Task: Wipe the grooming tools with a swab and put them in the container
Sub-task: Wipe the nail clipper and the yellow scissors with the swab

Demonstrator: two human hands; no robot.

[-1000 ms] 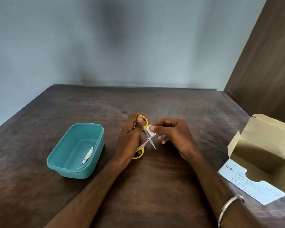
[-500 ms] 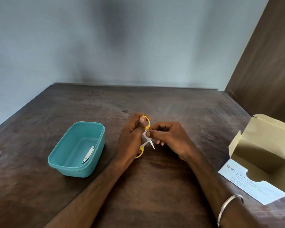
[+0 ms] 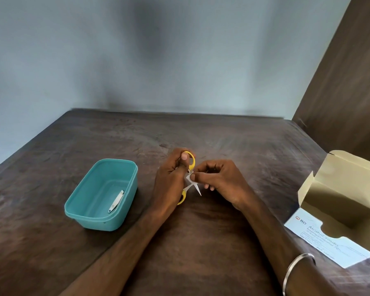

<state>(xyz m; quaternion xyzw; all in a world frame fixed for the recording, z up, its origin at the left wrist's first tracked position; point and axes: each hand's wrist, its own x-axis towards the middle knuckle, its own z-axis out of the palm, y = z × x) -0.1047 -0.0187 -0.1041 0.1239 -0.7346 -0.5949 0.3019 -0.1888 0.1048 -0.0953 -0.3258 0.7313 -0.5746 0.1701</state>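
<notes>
My left hand (image 3: pixel 171 178) grips small scissors (image 3: pixel 192 161) with yellow handles, held with the blades spread and one tip pointing down at the table. Pinched in the fingers of my right hand (image 3: pixel 220 180) is a small white swab (image 3: pixel 188 178), pressed against the blades near the pivot. To the left stands a teal plastic container (image 3: pixel 83 208), with a metal nail clipper (image 3: pixel 116 200) lying on its floor. My left hand hides most of the lower handle.
An open cardboard box of alcohol swabs (image 3: pixel 346 201) stands at the right edge of the dark wooden table (image 3: pixel 201 242), its printed flap lying flat toward me. A brown panel rises behind it on the right. A metal bangle (image 3: pixel 295 268) sits on my right wrist.
My right hand has slid the swab along the scissor blades toward the pivot, closer to my left hand. The scissors have turned slightly. The container and the clipper have stayed put.
</notes>
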